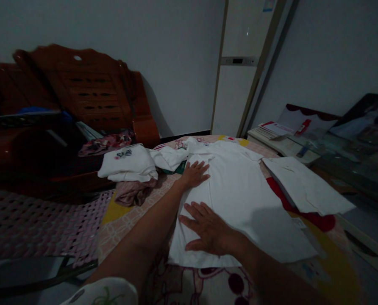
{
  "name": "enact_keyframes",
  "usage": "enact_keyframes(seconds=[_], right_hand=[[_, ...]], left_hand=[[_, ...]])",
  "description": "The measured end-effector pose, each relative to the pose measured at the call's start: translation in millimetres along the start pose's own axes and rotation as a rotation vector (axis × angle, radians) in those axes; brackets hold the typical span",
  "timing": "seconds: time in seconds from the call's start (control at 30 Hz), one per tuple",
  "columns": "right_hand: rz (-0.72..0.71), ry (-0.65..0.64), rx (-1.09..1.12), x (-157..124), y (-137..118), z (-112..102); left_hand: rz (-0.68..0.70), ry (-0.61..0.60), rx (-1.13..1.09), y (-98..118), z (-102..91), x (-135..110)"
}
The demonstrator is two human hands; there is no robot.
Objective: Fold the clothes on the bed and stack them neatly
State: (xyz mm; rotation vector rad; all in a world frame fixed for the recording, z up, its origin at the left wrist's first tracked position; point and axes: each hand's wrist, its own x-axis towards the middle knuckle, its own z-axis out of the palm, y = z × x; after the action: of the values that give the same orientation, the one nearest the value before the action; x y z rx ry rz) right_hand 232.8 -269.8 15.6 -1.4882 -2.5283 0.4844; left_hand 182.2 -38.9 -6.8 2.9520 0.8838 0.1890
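A white shirt (240, 186) lies spread out on a round table with a patterned cloth (122, 228). Its left side is folded over in a long strip toward the middle. My left hand (195, 173) rests flat on the upper part of that strip, fingers spread. Closer to the hem, my right hand (208, 231) presses flat on the same side with its fingers apart. A folded white garment with a small print (128, 163) sits to the left on a pinkish-brown cloth (133, 192). Another folded white garment (306, 184) lies to the right.
A carved wooden chair (90, 93) stands at the back left, and a pink woven chair (49, 224) is near my left. Behind the table is a tall white air conditioner (240, 84). A glass-topped cabinet (344, 148) with papers runs along the right.
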Motion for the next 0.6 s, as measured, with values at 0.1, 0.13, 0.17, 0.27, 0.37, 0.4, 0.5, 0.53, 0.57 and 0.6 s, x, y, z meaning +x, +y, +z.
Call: enact_keyframes(seconds=[0.1,0.13,0.17,0.27,0.37,0.4,0.5,0.53,0.57,0.6], right_hand=[[0.009,0.003,0.007,0,0,1],[0.011,0.006,0.006,0,1,2],[0.014,0.010,0.003,0,1,3],[0.013,0.015,-0.010,0,0,4],[0.014,0.006,-0.022,0,-2,0],[0.014,0.001,-0.025,0,-3,-2],[0.010,-0.010,-0.028,1,-5,-7],[0.010,-0.011,-0.030,1,-5,-8],[0.010,-0.011,-0.032,2,-5,-9],[0.009,-0.008,-0.037,3,-5,-9]], left_hand=[[-0.030,-0.009,0.017,-3,-0.3,12],[-0.041,-0.017,0.021,-3,-0.9,16],[-0.050,-0.025,0.023,-3,-1.4,19],[-0.081,-0.045,0.019,-2,-2.4,28],[-0.106,-0.038,0.020,-2,-2.5,34],[-0.109,-0.033,0.021,-2,-3.1,35],[-0.115,-0.080,0.002,-4,-10.4,40],[-0.119,-0.119,-0.016,-5,-14.8,42],[-0.115,-0.158,-0.039,-5,-19.8,44],[-0.100,-0.189,-0.065,-3,-24.9,45]])
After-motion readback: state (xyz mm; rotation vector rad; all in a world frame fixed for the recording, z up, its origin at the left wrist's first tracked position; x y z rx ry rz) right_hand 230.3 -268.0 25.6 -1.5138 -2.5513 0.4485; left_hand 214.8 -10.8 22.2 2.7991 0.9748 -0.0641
